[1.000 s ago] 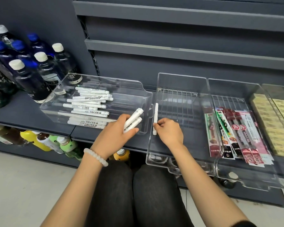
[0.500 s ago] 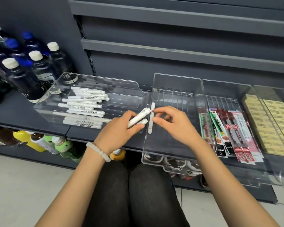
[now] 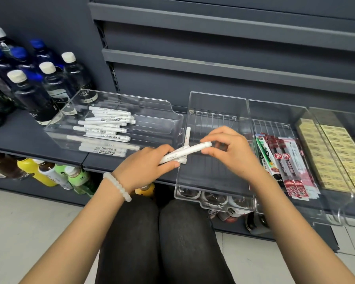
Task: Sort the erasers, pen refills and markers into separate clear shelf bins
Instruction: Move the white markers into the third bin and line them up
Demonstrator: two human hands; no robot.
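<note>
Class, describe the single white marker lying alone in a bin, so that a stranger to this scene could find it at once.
Start at the dark grey shelf and find the second clear bin from the left, the one with a wire grid at its back. The lone marker lies along that bin's left wall, pointing front to back. Unlike the markers piled crosswise in the left bin, it lies by itself, in no hand.

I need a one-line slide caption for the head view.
Both hands hold white markers over a clear bin on a shelf.

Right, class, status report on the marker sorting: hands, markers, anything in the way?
Left hand grips two white markers. Right hand pinches the upper one's cap end. One marker lies in the middle bin. Nothing blocking.
</note>
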